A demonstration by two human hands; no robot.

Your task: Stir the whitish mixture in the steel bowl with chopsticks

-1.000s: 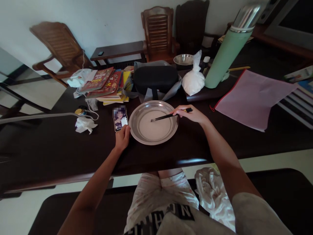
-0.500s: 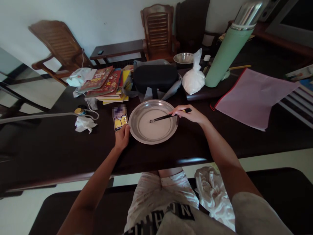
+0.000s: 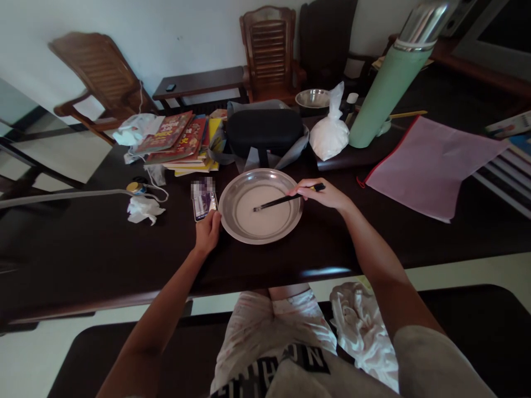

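A round steel pan (image 3: pixel 238 235) with a thin whitish layer in its bottom sits on the dark table in front of me. My right hand (image 3: pixel 321 193) grips black chopsticks (image 3: pixel 276 202) over the pan's right rim, their tips down in the whitish layer near the middle. My left hand (image 3: pixel 207 232) rests against the pan's left rim, fingers curled, just below a lit phone (image 3: pixel 204 205) lying flat on the table.
Behind the pan stand a black case (image 3: pixel 263 131), a stack of books (image 3: pixel 178 141), a white plastic bag (image 3: pixel 329 135), a green thermos (image 3: pixel 385 83) and a small steel bowl (image 3: pixel 312 98). A pink pouch (image 3: pixel 431 166) lies right, crumpled tissue (image 3: pixel 143 210) left. Wooden chairs (image 3: pixel 269 52) stand beyond.
The chopstick tips have shifted slightly left within the pan. The picture on the phone screen has changed. Both hands stay where they were.
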